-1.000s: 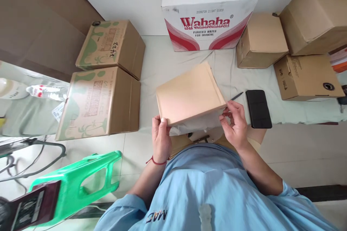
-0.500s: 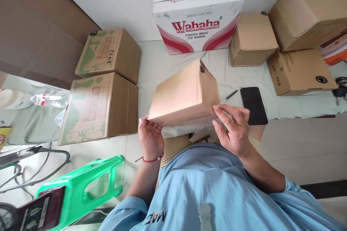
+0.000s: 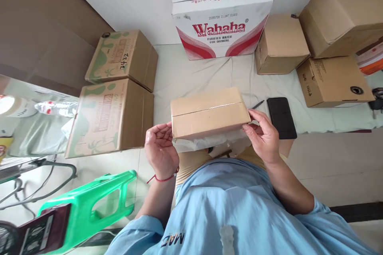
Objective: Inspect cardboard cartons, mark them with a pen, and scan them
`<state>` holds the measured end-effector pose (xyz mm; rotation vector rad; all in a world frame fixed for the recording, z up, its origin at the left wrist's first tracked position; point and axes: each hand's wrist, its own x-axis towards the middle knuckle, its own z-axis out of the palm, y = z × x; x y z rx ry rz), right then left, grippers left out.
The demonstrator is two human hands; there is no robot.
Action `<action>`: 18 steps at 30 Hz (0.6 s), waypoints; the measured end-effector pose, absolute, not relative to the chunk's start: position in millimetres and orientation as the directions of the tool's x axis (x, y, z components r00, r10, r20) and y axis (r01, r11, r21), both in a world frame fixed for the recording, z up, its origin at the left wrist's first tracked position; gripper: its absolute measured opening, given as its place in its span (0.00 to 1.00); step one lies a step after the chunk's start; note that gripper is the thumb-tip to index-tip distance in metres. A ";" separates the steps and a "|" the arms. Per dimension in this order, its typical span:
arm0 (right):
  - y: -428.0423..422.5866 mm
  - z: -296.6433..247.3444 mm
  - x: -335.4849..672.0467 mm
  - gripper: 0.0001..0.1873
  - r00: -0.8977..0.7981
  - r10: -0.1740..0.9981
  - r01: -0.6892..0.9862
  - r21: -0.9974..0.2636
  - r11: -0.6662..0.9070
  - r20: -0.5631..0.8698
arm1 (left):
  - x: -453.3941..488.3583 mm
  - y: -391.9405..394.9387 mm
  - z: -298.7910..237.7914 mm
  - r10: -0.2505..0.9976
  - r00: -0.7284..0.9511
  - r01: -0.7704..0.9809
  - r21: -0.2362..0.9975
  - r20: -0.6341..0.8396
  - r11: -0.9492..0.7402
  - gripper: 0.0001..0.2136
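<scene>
A plain brown cardboard box (image 3: 209,116) is in front of my body, with a straight seam running along the face towards me. My left hand (image 3: 161,149) is at its left end, palm up, fingertips against the side and partly hidden by it. On the right end, my right hand (image 3: 263,135) pinches the near corner between thumb and fingers. A dark pen (image 3: 257,104) lies just behind my right fingers, and a black phone (image 3: 281,117) is to the right of that hand.
Two green-printed cartons (image 3: 103,117) stand at the left. A white Wahaha water carton (image 3: 223,28) is at the back. Several brown boxes (image 3: 283,44) are grouped at the right on the pale cloth (image 3: 167,67). A green plastic stool (image 3: 83,207) is on the floor at lower left.
The box has turned over so a different face with a seam now shows, and it sits squarer to me. My left hand has shifted slightly left; my right hand has closed onto the right corner.
</scene>
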<state>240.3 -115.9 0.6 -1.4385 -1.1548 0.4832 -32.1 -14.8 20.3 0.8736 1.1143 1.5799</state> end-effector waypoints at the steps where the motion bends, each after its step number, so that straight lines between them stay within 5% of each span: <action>1: -113.5 -2.6 240.4 0.21 0.449 0.845 0.359 -0.925 0.125 0.289 | -31.1 -14.2 17.3 0.964 -0.265 -0.292 0.950 0.030 -0.110 0.16; 9: -103.6 -24.4 245.1 0.24 0.518 0.841 0.345 -0.938 -0.040 0.155 | -26.3 -41.2 -6.7 0.968 -0.234 -0.166 0.977 0.089 -0.130 0.19; 18: -93.1 -37.5 258.4 0.30 0.657 0.754 -0.046 -0.999 0.012 -0.022 | -34.0 -69.5 7.1 0.888 0.173 0.049 0.897 0.426 -0.440 0.22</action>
